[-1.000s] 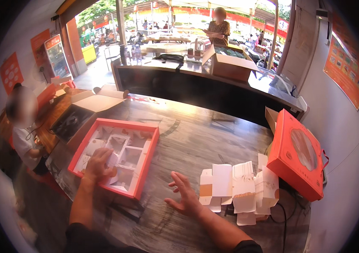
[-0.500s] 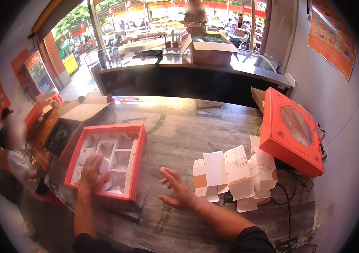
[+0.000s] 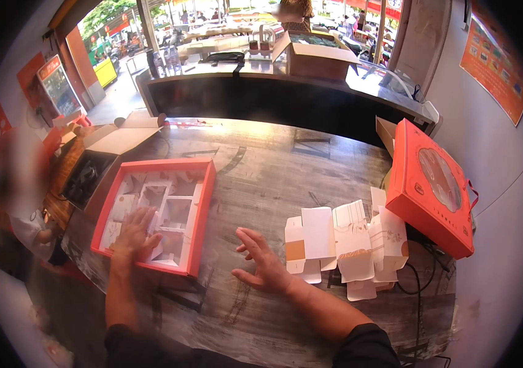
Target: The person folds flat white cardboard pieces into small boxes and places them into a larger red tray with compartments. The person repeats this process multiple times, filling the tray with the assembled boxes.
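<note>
A shallow red gift box (image 3: 207,205) lies on the left half of the wooden table, its inside split by white card dividers (image 3: 180,212) into several compartments. My left hand (image 3: 131,236) rests over the compartments near the lower left, fingers stretched out, covering part of them. Whether anything lies beneath its palm is hidden. Above the bare table to the right, my right hand (image 3: 264,267) is held with fingers apart and nothing in it. Several flattened white cartons (image 3: 352,242) with orange-brown patches overlap to its right. Beyond them leans a red box lid (image 3: 410,184) with a clear flower-shaped window.
An open cardboard box (image 3: 94,178) with dark contents stands left of the gift box. A black cable (image 3: 420,300) runs down at right. A person in white (image 3: 31,230) is at the left. Across the table, a counter (image 3: 231,101) carries another cardboard box (image 3: 318,65).
The view has tipped downward a little, so the background sits higher. My left hand's fingers have flattened and spread over the compartments. My right hand stays nearly where it was.
</note>
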Demonstrator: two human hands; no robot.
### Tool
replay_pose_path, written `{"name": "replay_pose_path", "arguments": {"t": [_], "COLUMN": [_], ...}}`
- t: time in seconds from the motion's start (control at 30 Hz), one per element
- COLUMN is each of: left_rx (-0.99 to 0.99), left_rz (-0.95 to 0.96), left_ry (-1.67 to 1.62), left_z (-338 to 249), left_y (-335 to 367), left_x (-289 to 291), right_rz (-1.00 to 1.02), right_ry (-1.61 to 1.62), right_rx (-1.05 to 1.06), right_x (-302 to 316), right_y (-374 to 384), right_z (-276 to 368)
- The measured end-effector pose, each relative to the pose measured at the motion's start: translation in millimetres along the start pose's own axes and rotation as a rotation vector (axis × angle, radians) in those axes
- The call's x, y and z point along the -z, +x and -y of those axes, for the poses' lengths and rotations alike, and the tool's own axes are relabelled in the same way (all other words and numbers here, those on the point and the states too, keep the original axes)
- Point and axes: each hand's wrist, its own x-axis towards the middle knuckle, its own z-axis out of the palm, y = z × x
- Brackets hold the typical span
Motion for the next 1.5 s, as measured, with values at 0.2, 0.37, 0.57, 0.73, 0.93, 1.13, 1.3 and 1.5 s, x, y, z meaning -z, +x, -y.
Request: {"name": "replay_pose_path", "arguments": {"t": [0.2, 0.37, 0.57, 0.73, 0.93, 1.13, 1.3, 1.5], "left_rx": [0.031, 0.075, 0.136, 0.119, 0.030, -0.194, -0.439, -0.625], "left_rz": [0.068, 0.064, 0.020, -0.043, -0.232, -0.575, -0.506, -0.037], "left_ry": [-0.059, -0.034, -0.050, -0.077, -0.165, -0.409, -0.549, -0.610], "left_z": [-5, -10, -24, -51, -83, -152, -232, -301], "left_y": [-1, 0, 4, 16, 42, 62, 65, 82], "left_x": [2, -4, -8, -15, -24, 23, 52, 20], "right_rz": [0.022, -0.009, -0.055, -0.003, 0.123, 0.142, 0.242, 0.416], "right_ry": [-0.004, -0.022, -0.005, -0.048, -0.027, 0.005, -0.015, 0.095], "right_rx": [-0.004, 0.052, 0.069, 0.196, 0.268, 0.300, 0.252, 0.182], "right_x": [-1, -1, -2, -3, -2, -15, -17, -20], "right_y": [-2, 0, 0, 1, 2, -6, -9, -16], "right_z": [1, 4, 13, 6, 23, 9, 7, 5]}}
